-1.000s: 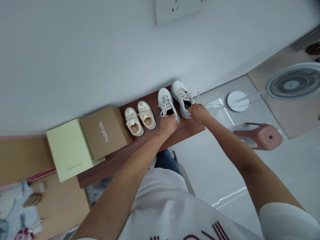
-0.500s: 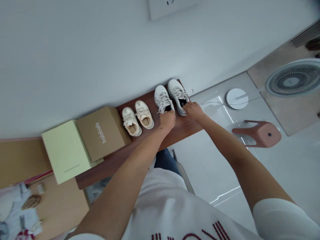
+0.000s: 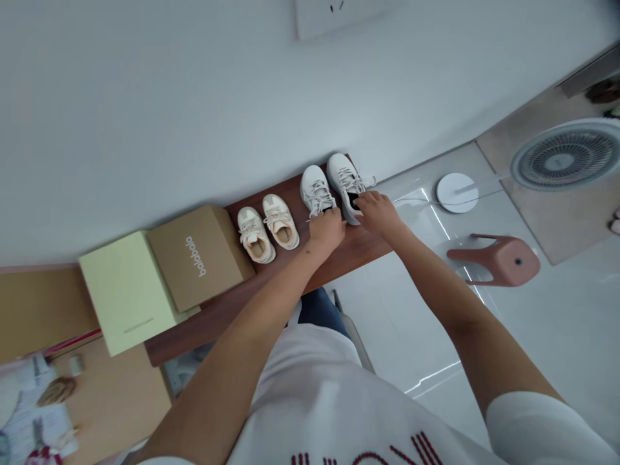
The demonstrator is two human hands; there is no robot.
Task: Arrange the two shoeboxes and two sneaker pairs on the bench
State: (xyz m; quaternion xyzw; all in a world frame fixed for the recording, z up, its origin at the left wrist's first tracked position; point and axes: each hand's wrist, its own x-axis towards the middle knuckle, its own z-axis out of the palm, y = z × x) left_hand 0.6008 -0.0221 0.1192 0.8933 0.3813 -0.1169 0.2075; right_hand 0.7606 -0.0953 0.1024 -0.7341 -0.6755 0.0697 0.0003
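Observation:
Two larger white lace-up sneakers stand side by side at the right end of a brown wooden board, toes toward the wall. My left hand [image 3: 328, 229] is closed over the heel of the left sneaker [image 3: 316, 187], hiding most of its opening. At the heel collar of the right sneaker [image 3: 343, 175], my right hand [image 3: 378, 212] has its fingers curled over the rim, next to the dark insole. Further left sits a smaller cream pair, a left shoe [image 3: 252, 227] and a right shoe [image 3: 277, 212], untouched.
On the wooden board [image 3: 358, 248] also lie a brown shoebox [image 3: 194, 265] and a pale green box [image 3: 128, 290]. A wall runs behind, with a socket [image 3: 324, 16]. To the right are a white fan [image 3: 562, 158] and a pink stool [image 3: 516, 261].
Both hands have shifted slightly at the sneakers' heels, the left one a little to the right. The shoes look almost unmoved; the whole view has drifted a little.

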